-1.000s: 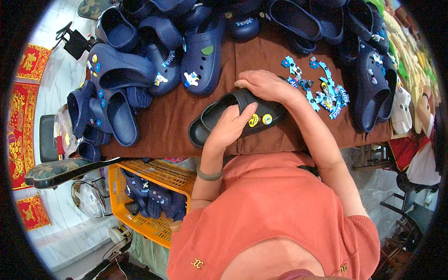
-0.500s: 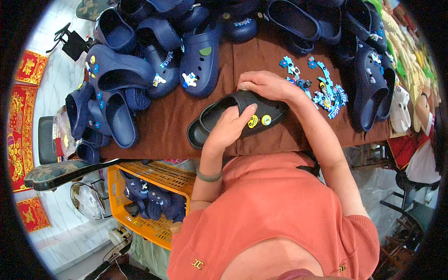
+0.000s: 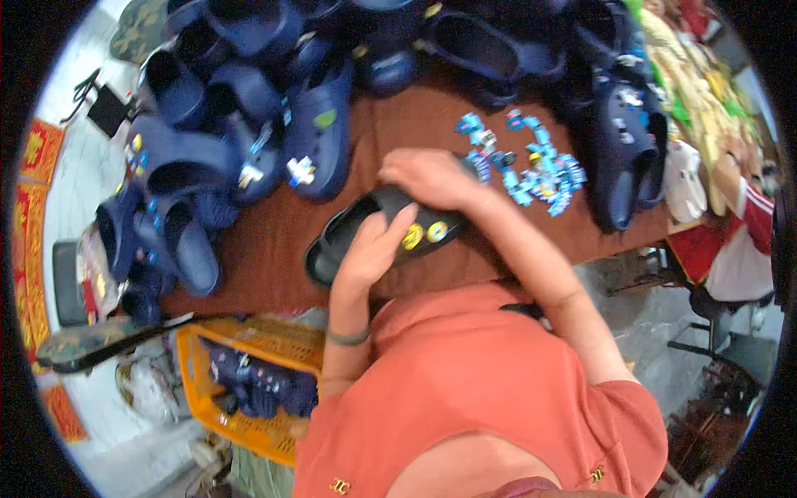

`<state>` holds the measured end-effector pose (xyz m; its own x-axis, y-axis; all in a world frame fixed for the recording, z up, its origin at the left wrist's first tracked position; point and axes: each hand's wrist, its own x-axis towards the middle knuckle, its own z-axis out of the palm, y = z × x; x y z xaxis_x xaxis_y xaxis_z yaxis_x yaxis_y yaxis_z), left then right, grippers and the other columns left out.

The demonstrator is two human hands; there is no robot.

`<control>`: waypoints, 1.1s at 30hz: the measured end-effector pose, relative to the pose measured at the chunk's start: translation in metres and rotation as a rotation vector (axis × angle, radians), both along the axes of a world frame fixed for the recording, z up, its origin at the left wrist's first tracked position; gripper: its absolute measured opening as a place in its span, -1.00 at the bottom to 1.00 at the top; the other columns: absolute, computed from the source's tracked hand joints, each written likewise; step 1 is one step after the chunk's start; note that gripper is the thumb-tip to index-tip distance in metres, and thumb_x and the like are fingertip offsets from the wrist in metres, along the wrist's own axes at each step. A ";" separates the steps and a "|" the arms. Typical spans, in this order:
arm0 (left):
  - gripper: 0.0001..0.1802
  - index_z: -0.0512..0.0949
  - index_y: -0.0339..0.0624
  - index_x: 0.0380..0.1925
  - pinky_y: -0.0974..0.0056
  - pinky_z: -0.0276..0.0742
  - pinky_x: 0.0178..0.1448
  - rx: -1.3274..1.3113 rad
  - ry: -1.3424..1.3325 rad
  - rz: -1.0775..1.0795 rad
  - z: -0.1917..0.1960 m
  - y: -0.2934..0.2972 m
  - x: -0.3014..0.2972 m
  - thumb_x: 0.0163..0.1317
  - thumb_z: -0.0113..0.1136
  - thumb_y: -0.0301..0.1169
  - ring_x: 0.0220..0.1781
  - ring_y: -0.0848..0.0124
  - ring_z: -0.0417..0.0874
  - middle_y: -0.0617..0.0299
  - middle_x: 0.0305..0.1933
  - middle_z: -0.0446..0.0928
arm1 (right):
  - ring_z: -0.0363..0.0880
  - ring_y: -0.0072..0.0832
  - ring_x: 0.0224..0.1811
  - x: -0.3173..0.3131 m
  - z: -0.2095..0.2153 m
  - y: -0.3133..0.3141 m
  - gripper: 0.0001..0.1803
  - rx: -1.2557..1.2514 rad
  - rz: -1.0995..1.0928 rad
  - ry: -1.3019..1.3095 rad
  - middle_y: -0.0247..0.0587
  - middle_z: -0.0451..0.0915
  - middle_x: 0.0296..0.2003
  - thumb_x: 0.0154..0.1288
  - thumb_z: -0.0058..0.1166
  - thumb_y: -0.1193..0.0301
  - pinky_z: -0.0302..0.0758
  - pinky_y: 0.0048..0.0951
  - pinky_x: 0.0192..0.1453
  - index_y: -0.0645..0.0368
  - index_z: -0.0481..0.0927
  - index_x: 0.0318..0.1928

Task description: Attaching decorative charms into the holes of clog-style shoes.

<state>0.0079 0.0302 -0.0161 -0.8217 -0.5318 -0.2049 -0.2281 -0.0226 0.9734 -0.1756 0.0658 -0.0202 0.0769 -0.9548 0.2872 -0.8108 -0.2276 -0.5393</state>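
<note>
A black clog lies tilted near the table's front edge, its toe to the right, with two yellow round charms on its upper. My left hand reaches into the clog's opening; its thumb lies over the upper beside the charms, and the fingers inside are hidden. Across the far side of the clog curls my right hand, its fingertips partly out of sight. Right of that hand lies a loose pile of blue charms on the brown cloth. The picture is somewhat blurred.
Navy clogs with charms are heaped along the left and far side, with more navy clogs at the right. Below the table's left front stands an orange crate holding navy clogs. White shoes sit at the far right.
The whole view has shifted, so the table, the clog and my hands appear lower and further left. Both hands keep the same hold on the black clog.
</note>
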 end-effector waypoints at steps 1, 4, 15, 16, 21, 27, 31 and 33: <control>-0.66 0.60 -0.28 -0.17 0.35 0.46 -0.05 -0.017 -0.007 0.022 0.003 0.002 0.002 0.42 0.09 -0.19 -0.19 0.56 0.51 0.36 -0.23 0.57 | 0.58 -0.06 -0.12 0.003 0.000 0.003 -0.71 0.003 -0.026 -0.009 -0.08 0.60 -0.24 0.43 -0.14 0.20 0.50 -0.13 -0.05 0.09 0.58 -0.20; -0.56 0.57 -0.43 -0.24 0.26 0.47 -0.11 -0.061 -0.022 0.097 0.003 0.006 0.005 0.40 0.06 -0.15 -0.25 0.46 0.55 0.15 -0.33 0.59 | 0.59 -0.07 -0.15 0.016 -0.001 0.014 -0.73 -0.098 -0.067 -0.120 -0.07 0.58 -0.28 0.42 -0.09 0.24 0.51 -0.13 -0.08 0.12 0.60 -0.22; -0.57 0.53 -0.45 -0.27 0.26 0.43 -0.19 -0.045 0.025 0.066 -0.004 0.005 0.003 0.41 0.04 -0.18 -0.31 0.47 0.49 0.17 -0.39 0.53 | 0.42 -0.07 -0.15 0.021 -0.003 0.014 -0.85 -0.240 -0.052 -0.136 -0.06 0.46 -0.27 0.30 0.10 0.41 0.41 -0.19 -0.05 0.22 0.46 -0.24; -0.57 0.53 -0.45 -0.27 0.26 0.43 -0.19 -0.045 0.025 0.069 -0.004 0.005 0.003 0.41 0.04 -0.18 -0.31 0.47 0.49 0.17 -0.39 0.53 | 0.42 -0.08 -0.15 0.024 -0.003 0.016 -0.85 -0.255 -0.095 -0.149 -0.06 0.47 -0.27 0.28 0.12 0.43 0.41 -0.19 -0.05 0.22 0.46 -0.24; -0.59 0.52 -0.46 -0.27 0.27 0.43 -0.20 -0.058 0.070 0.080 0.002 0.007 0.002 0.42 0.03 -0.20 -0.31 0.49 0.48 0.18 -0.39 0.53 | 0.43 -0.09 -0.16 0.027 -0.011 0.016 -0.82 -0.351 -0.179 -0.163 -0.08 0.47 -0.28 0.22 0.18 0.47 0.41 -0.20 -0.07 0.22 0.46 -0.23; -0.65 0.57 -0.36 -0.17 0.36 0.43 -0.11 -0.074 -0.019 0.059 0.005 0.005 0.003 0.44 0.04 -0.23 -0.20 0.56 0.50 0.33 -0.24 0.56 | 0.44 -0.07 -0.22 0.026 -0.011 0.018 -0.80 -0.407 -0.191 -0.189 -0.05 0.48 -0.30 0.17 0.24 0.44 0.43 -0.19 -0.13 0.22 0.50 -0.25; -0.64 0.57 -0.37 -0.18 0.35 0.44 -0.11 -0.054 0.015 0.055 0.002 0.004 0.004 0.43 0.05 -0.21 -0.21 0.55 0.51 0.32 -0.25 0.57 | 0.46 -0.16 -0.16 0.027 -0.006 0.021 -0.76 -0.385 -0.257 -0.108 -0.15 0.52 -0.26 0.20 0.24 0.36 0.41 -0.19 -0.09 0.19 0.56 -0.18; -0.63 0.57 -0.36 -0.18 0.36 0.44 -0.12 -0.049 0.065 0.033 -0.002 0.002 0.004 0.43 0.04 -0.21 -0.23 0.55 0.51 0.32 -0.28 0.57 | 0.47 -0.19 -0.16 0.028 -0.002 0.023 -0.75 -0.381 -0.343 -0.018 -0.18 0.52 -0.26 0.21 0.23 0.31 0.40 -0.18 -0.09 0.17 0.61 -0.17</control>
<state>0.0116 0.0327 -0.0181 -0.8142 -0.5672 -0.1244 -0.1641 0.0193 0.9862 -0.1478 0.0887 -0.0218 -0.2307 -0.7512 0.6184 -0.8648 -0.1330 -0.4841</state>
